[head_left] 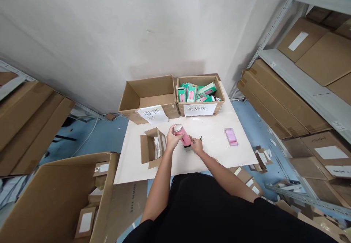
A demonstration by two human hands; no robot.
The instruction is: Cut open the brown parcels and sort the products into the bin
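A pink thermos [184,136] with a silver cap stands tilted over the table, its lower end at the mouth of a small dark box [188,148]. My left hand [173,137] is wrapped round the upper part of the thermos, just below the cap. Close to the base of the thermos, my right hand [196,145] has its fingers closed at the edge of the small box; the exact grip is partly hidden. Just beyond that hand lies a yellow and black tool [201,138], perhaps a box cutter. An opened carton [148,149] with white paper inside sits left of my left hand.
At the table's [219,151] back stand a bare-bottomed cardboard box [128,96] and another box [181,108] holding several green-and-pink packages [191,93]. A pixelated pink item [231,137] lies right. A large carton [35,199] stands left; shelves [285,74] of boxes flank the right.
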